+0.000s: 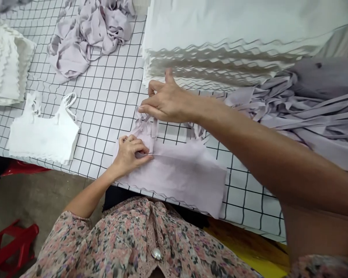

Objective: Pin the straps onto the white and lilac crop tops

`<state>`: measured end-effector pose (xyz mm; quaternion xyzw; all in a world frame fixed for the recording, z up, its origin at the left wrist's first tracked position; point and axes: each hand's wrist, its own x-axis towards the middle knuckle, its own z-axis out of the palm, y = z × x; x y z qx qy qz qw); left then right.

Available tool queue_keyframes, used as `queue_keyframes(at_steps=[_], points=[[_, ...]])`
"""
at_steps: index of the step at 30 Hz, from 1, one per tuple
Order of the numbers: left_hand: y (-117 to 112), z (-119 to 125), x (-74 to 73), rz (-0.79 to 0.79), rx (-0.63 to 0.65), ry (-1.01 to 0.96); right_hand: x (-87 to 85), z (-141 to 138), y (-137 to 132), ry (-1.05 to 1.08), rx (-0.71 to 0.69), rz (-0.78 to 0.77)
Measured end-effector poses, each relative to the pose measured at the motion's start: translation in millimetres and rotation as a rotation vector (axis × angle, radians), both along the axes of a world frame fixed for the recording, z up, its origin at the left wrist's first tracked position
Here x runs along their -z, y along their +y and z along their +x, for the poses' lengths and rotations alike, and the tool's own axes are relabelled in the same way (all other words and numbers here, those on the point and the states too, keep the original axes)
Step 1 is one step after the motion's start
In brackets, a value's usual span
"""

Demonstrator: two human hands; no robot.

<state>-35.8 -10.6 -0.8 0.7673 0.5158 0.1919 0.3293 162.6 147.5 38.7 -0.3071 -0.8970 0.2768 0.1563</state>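
Note:
A lavender strappy crop top [185,177] lies flat near the front edge of the table, its wavy hem toward me. My left hand [132,152] is closed at the left part of its neckline, thumb and fingers pinching the fabric edge. Just beyond it, my right hand [168,100] reaches across from the right. Its thumb and a finger pinch a thin lavender strap [138,121] by the looped top end, while another finger sticks up. The top's other strap [198,131] lies loose beneath my right forearm.
White crop tops [45,133] lie at the left, with a white stack [5,65] behind. A lavender heap [89,34] sits at the back. Large white wavy-edged panels [234,23] are piled beyond my right hand; loose lavender pieces [307,112] spread right. A red stool [16,247] stands below.

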Motion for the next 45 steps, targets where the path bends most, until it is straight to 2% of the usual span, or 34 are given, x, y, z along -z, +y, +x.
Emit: queue_keyframes(at_steps=[3,7,11,14,17,20,22,24,28,31,34,37,39,41,43,45], points=[[-1,-1,-1.9,0.012,-0.025,0.020,9.7,-4,0,0.008,0.005,0.025],[-1,-7,-2.6,0.058,-0.054,0.043,20.9,4,-3,0.074,0.041,-0.070],[0,-16,-8.7,0.235,-0.098,-0.045,15.4,46,-25,0.283,0.230,-0.136],[8,-19,-24.4,0.354,-0.126,-0.112,11.7,92,-55,0.418,0.451,-0.166],[25,-9,-40.8,0.317,0.007,-0.155,18.2,130,-87,0.478,0.643,-0.157],[50,18,-44.6,0.199,0.191,-0.141,30.3,148,-112,0.447,0.742,-0.096],[66,43,-39.7,0.094,0.252,-0.123,37.3,151,-122,0.429,0.746,-0.048],[81,68,-32.4,0.003,0.245,-0.108,42.8,150,-125,0.401,0.720,0.006],[94,106,-21.3,-0.049,0.198,-0.059,52.1,142,-103,0.245,0.691,0.175],[92,117,-16.6,-0.031,0.186,-0.012,54.9,122,-69,0.049,0.757,0.218],[86,118,-11.9,-0.030,0.186,0.039,49.9,90,-39,-0.167,0.853,0.118],[85,113,-7.9,-0.044,0.190,0.057,40.4,68,-24,-0.268,0.880,0.054],[87,107,-6.9,-0.050,0.184,0.034,35.2,66,-24,-0.204,0.885,0.021],[91,99,-9.2,-0.031,0.117,-0.049,31.8,74,-33,-0.036,0.883,-0.012],[97,92,-16.1,0.060,0.024,-0.175,30.0,86,-46,0.157,0.840,-0.019],[101,89,-27.4,0.202,0.027,-0.253,28.8,95,-61,0.300,0.753,-0.001]])
